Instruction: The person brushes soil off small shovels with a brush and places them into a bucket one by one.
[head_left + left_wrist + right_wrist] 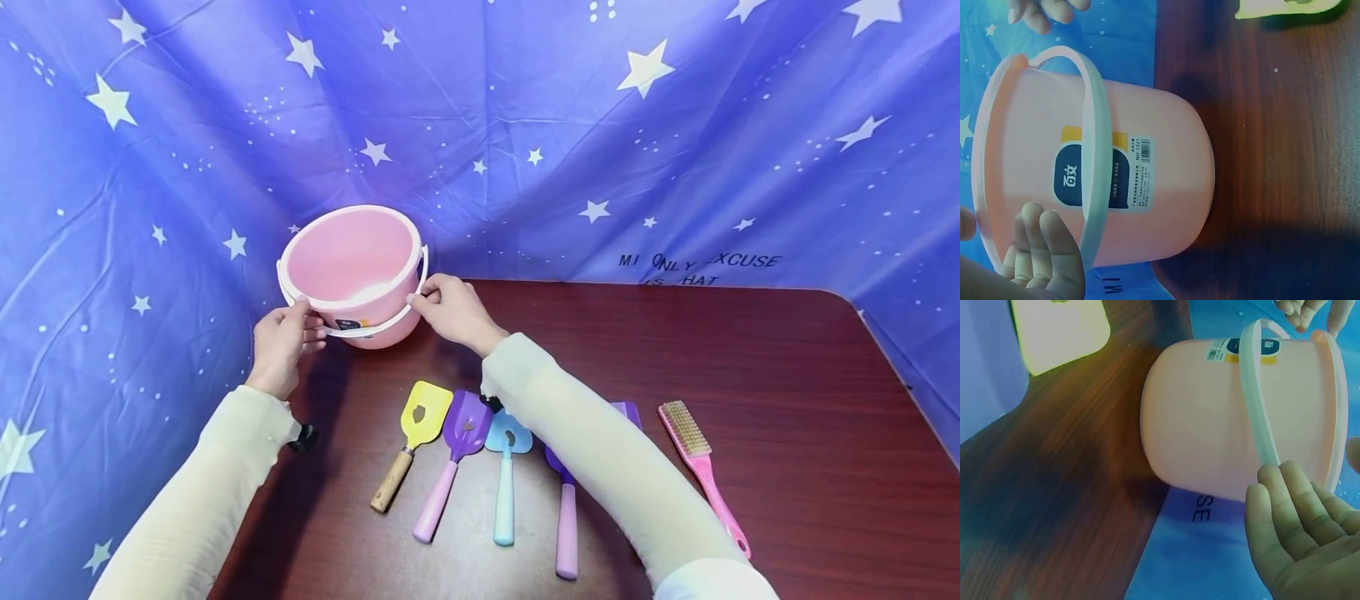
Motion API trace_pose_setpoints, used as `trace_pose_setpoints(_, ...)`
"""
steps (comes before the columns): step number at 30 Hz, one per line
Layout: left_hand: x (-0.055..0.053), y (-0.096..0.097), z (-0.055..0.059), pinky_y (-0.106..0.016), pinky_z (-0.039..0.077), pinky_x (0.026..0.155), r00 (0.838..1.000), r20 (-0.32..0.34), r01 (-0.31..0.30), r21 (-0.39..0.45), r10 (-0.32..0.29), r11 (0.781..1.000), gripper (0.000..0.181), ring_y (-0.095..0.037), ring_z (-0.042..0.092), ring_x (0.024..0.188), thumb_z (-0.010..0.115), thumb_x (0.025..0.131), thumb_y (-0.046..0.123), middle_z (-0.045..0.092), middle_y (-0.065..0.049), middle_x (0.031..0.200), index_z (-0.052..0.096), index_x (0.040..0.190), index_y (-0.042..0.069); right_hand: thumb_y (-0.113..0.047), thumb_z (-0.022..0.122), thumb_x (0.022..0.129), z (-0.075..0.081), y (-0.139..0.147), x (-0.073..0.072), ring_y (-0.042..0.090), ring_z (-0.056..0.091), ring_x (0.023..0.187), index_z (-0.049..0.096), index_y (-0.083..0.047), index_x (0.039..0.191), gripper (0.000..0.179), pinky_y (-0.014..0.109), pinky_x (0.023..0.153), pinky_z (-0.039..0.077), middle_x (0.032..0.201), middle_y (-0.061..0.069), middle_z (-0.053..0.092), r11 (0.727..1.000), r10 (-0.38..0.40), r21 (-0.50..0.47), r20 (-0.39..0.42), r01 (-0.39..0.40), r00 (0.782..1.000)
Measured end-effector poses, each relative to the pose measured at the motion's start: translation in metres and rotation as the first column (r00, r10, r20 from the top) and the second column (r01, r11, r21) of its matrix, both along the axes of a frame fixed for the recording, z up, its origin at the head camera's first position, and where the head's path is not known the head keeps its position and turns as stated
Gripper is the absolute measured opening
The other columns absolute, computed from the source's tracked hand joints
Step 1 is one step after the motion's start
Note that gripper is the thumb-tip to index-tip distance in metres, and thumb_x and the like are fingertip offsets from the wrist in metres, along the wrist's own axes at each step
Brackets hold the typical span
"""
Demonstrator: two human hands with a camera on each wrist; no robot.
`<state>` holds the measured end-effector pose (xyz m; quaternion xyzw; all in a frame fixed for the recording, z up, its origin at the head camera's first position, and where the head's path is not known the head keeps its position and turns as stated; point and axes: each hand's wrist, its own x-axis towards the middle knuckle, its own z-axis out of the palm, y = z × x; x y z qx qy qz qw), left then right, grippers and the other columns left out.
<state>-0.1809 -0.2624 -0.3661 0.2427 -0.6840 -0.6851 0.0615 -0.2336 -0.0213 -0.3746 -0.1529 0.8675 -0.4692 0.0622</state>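
A pink plastic bucket (388, 307) stands upright at the table's back left, its white handle (367, 331) hanging down across the front. A dark label (1069, 178) shows behind that handle in the left wrist view. At the bucket's left side is my left hand (281, 346), thumb by the rim and fingers spread near the handle's end. My right hand (457, 312) is at the opposite side. In the right wrist view its straight fingertips (1269, 475) meet the handle, with the thumb apart from them near the rim.
Several small shovels lie in front: yellow (429, 408), purple (459, 433) and light blue (504, 500) ones, plus another purple one (567, 533) partly under my right sleeve. A pink brush (693, 442) lies to the right. A blue star-patterned curtain (487, 108) borders the table (585, 333).
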Motion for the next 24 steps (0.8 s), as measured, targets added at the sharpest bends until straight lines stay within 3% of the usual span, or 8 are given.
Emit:
trace_pose_setpoints(3, -0.002, 0.000, 0.003, -0.021, 0.051, 0.054, 1.000, 0.005, 0.007, 0.076, -0.008, 0.997, 0.020, -0.007, 0.060, 0.055, 0.049, 0.098, 0.025, 0.063, 0.000, 0.070, 0.047, 0.099, 0.006, -0.037, 0.059, 0.092, 0.000, -0.007, -0.003, 0.015, 0.059, 0.079, 0.062, -0.011, 0.100, 0.028, 0.027, 0.069, 0.046, 0.085, 0.001, 0.064, 0.999, -0.014, -0.030, 0.047, 0.015, 0.999)
trace_pose_setpoints(6, -0.004, 0.000, 0.003, -0.021, 0.051, 0.054, 1.000, -0.009, 0.028, 0.120, -0.027, 0.992, 0.019, -0.008, 0.060, 0.055, 0.048, 0.098, 0.024, 0.064, 0.000, 0.068, 0.048, 0.098, 0.005, -0.036, 0.058, 0.093, 0.000, -0.013, -0.006, 0.021, 0.063, 0.075, 0.059, -0.008, 0.101, 0.029, 0.028, 0.066, 0.049, 0.086, 0.009, 0.066, 0.992, -0.026, -0.121, 0.125, 0.041, 0.992)
trace_pose_setpoints(11, -0.005, 0.000, 0.004, -0.021, 0.050, 0.054, 0.999, -0.026, 0.045, 0.250, -0.040, 0.967, 0.017, -0.009, 0.059, 0.055, 0.044, 0.100, 0.023, 0.062, 0.000, 0.067, 0.044, 0.100, 0.006, -0.027, 0.057, 0.095, 0.000, -0.023, -0.009, 0.028, 0.067, 0.078, 0.054, -0.002, 0.101, 0.026, 0.037, 0.071, 0.055, 0.093, 0.019, 0.068, 0.943, 0.024, -0.324, 0.295, 0.076, 0.955)
trace_pose_setpoints(17, -0.006, 0.001, 0.005, -0.024, 0.050, 0.057, 0.996, -0.041, 0.088, 0.423, -0.077, 0.902, 0.018, -0.012, 0.060, 0.057, 0.040, 0.101, 0.020, 0.060, -0.003, 0.068, 0.046, 0.095, 0.004, -0.018, 0.057, 0.095, -0.001, -0.030, -0.013, 0.020, 0.070, 0.072, 0.055, -0.001, 0.099, 0.018, 0.038, 0.076, 0.054, 0.091, 0.017, 0.068, 0.855, 0.081, -0.493, 0.439, 0.164, 0.895)
trace_pose_setpoints(24, -0.006, 0.001, 0.006, -0.024, 0.050, 0.058, 0.996, -0.048, 0.094, 0.460, -0.081, 0.883, 0.019, -0.013, 0.061, 0.058, 0.039, 0.102, 0.020, 0.059, -0.003, 0.068, 0.046, 0.094, 0.004, -0.008, 0.056, 0.095, 0.001, -0.034, -0.013, 0.021, 0.070, 0.072, 0.055, 0.003, 0.105, 0.015, 0.034, 0.073, 0.055, 0.085, 0.016, 0.067, 0.711, 0.153, -0.646, 0.528, 0.278, 0.835)
